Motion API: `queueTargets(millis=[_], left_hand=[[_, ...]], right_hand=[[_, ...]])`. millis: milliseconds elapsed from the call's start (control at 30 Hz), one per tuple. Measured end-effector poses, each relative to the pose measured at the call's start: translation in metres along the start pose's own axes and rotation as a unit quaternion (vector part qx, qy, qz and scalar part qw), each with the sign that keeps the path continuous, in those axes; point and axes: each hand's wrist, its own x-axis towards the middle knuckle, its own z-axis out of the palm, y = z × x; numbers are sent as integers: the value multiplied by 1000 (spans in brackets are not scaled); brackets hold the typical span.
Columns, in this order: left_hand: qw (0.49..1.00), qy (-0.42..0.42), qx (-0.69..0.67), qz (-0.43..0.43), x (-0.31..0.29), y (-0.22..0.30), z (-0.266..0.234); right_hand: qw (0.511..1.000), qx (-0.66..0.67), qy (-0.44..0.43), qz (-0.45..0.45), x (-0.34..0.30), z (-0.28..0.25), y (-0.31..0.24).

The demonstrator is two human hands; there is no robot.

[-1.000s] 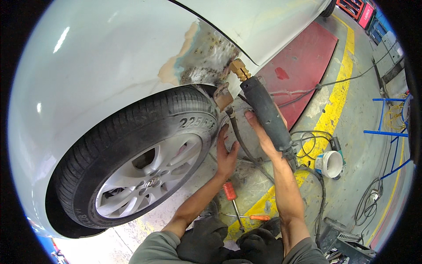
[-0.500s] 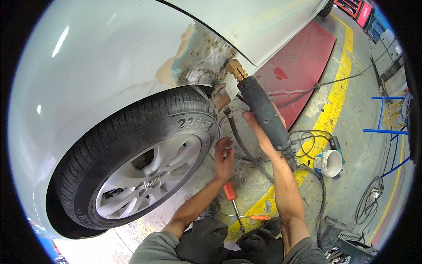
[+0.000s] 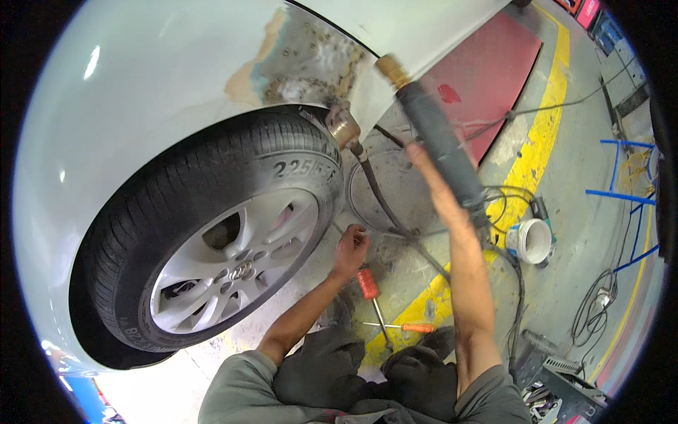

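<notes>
My right hand (image 3: 426,169) is wrapped round a black cylindrical welding gun (image 3: 439,138) with a brass-coloured tip. Blurred by motion, the gun tilts up and left, its tip appearing over the white door's lower edge, right of the bare-metal patch (image 3: 311,60) on the white car fender (image 3: 155,78). A metal clamp (image 3: 342,127) with a thick dark cable grips the wheel-arch edge below that patch. Low beside the tyre (image 3: 212,152), my left hand (image 3: 352,251) has its fingers curled in; anything within them is hidden.
A red-handled screwdriver (image 3: 366,283) and an orange-handled one (image 3: 417,328) lie on the floor between my knees. To the right stand a white bucket (image 3: 530,241), looped cables (image 3: 593,328) and a toolbox (image 3: 568,392). A red panel (image 3: 487,78) lies beyond the gun.
The welding gun has swung to the right and upward, its tip leaving the edge of the bare-metal patch. My left hand has curled further and dropped slightly. The whole view has shifted a little.
</notes>
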Motion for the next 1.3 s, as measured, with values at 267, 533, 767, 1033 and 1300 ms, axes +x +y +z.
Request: queueTargets(millis=[267, 533, 767, 1033, 1300], left_hand=[[962, -105, 202, -149, -68, -75, 5], [928, -123, 267, -230, -82, -84, 61], [980, -178, -6, -88, -103, -45, 13], [882, -187, -430, 48, -114, 158, -61], [712, -269, -542, 357, -102, 372, -118]], right_hand=[[982, 99, 157, -21, 0, -106, -9], [955, 270, 110, -48, -51, -194, -6], [928, 365, 33, 70, -111, -219, 22], [910, 337, 36, 238, -226, -215, 56], [830, 471, -54, 295, -305, -218, 59]])
